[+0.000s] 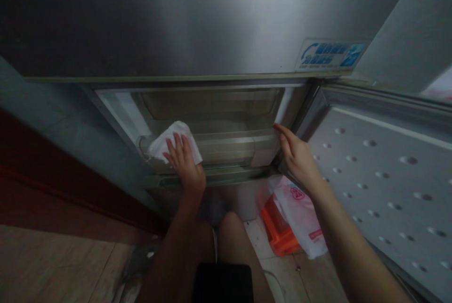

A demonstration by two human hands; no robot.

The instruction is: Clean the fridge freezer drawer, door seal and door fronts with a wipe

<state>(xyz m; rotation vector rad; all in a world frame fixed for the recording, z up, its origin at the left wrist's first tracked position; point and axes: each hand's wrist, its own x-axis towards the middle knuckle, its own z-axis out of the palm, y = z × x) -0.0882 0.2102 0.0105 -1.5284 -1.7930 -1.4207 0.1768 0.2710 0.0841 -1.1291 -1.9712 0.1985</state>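
Observation:
Flat against the left part of a clear freezer drawer front [229,148] lies a folded white cloth [167,139]. My left hand [183,159] presses on it with the fingers spread over its surface. At the right end of the drawer is my right hand [296,152], its index finger stretched out toward the drawer's edge and the other fingers partly hidden. Whether that fingertip touches the edge, I cannot tell. The drawer sits in the open lower compartment of a silver fridge [158,25], beneath another clear panel [215,102].
The fridge's lower door [381,171] stands swung out to the right. Below it, a white plastic bag [300,218] and an orange container [277,227] are on the tiled floor. A dark red panel [70,185] runs along the left. My knees [231,232] are close to the fridge.

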